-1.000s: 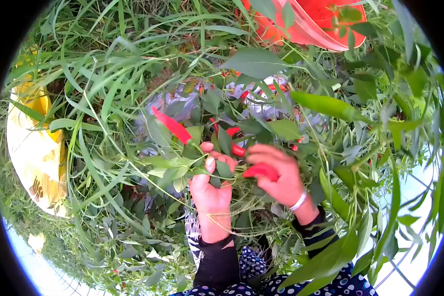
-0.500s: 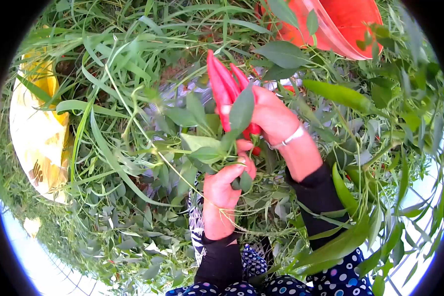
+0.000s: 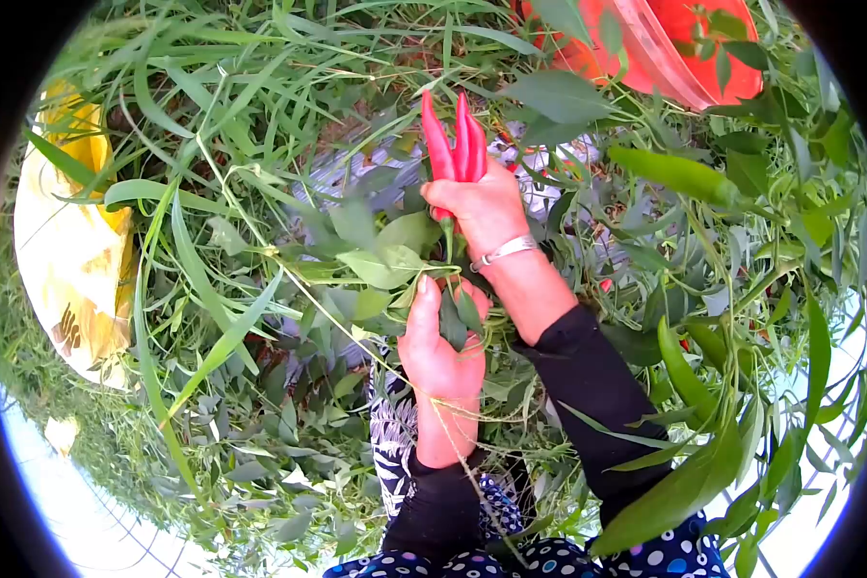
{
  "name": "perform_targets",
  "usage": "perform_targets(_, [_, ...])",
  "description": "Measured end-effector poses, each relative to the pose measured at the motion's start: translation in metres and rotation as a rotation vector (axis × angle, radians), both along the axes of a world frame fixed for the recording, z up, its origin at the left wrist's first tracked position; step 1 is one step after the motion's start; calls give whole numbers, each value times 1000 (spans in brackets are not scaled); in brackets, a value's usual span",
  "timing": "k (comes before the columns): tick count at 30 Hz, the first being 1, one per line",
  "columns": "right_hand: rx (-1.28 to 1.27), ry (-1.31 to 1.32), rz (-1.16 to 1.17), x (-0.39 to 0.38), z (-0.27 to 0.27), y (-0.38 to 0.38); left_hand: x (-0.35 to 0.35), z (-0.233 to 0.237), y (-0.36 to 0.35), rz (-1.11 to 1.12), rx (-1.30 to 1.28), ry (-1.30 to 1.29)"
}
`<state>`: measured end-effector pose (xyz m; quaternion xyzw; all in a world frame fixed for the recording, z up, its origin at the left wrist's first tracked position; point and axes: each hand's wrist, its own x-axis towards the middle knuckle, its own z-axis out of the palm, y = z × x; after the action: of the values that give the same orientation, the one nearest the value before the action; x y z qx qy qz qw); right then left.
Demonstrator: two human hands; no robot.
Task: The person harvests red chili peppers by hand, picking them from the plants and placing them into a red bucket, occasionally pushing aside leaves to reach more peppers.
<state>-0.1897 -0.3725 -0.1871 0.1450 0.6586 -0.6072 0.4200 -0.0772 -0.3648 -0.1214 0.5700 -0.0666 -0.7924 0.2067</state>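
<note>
My right hand [image 3: 486, 207] is closed round a bunch of red chili peppers [image 3: 464, 149], their tips pointing up past my fingers. Green stalks come out below the fist. Just under it, my left hand [image 3: 443, 356] is closed on a leafy pepper plant branch [image 3: 443, 289], the thumb pointing up along the leaves. Foliage partly covers the left fingers. A bracelet [image 3: 504, 252] circles my right wrist.
A red bucket [image 3: 636, 48] lies tipped at the upper right. A yellow and white sack [image 3: 72, 250] rests in the grass at the left. Green chili peppers [image 3: 674, 173] hang on plants at the right. Whitish plastic sheeting [image 3: 356, 173] shows between the leaves.
The right hand has turned and shifted slightly left, now wrapped round the lower part of the red chili peppers. The left hand has stayed close to the same branch, its thumb more upright.
</note>
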Motion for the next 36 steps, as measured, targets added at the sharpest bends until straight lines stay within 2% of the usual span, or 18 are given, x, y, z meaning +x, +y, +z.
perform_targets(3, [183,278,85,7,-7,-9,-3,3,-3,65,-47,127])
perform_targets(6, [208,336,128,8,-13,-10,-8,10,0,89,-74,11])
perform_targets(8, [310,486,207,6,-12,-11,-7,10,-1,-2,-155,88])
perform_targets(12, [438,392,237,-2,-4,-13,-6,14,0,-62,-141,248])
perform_targets(15, [654,505,211,-47,-43,7,-12,34,2,-192,-119,286])
perform_targets(19, [86,751,249,-87,23,2,-8,16,-5,59,-23,62])
perform_targets(21, [217,723,333,-113,88,0,-3,15,-3,43,-31,72])
perform_targets(22, [109,1017,315,-140,82,7,-4,16,-4,40,-23,41])
perform_targets(23, [-40,739,-142,-146,118,-17,0,15,-2,33,-14,26])
perform_targets(26, [21,1111,-229,-227,76,26,2,9,-3,62,27,122])
perform_targets(29, [266,1399,-163,-216,76,45,3,6,-3,86,30,143])
perform_targets(30, [365,1442,-53,-215,80,55,4,6,-3,88,35,135])
perform_targets(31, [136,1363,41,-188,87,49,4,5,-3,88,37,125])
perform_targets(32, [356,1328,129,-168,96,50,4,5,-4,88,36,140])
perform_targets(33, [93,997,325,-142,93,51,3,5,-4,87,34,156])
perform_targets(34, [364,1103,714,-119,92,47,2,4,-4,105,51,153])
perform_targets(35, [217,872,945,-97,67,52,2,5,-4,102,49,147])
perform_targets(36, [373,611,1367,-75,62,42,2,5,-5,101,50,171])
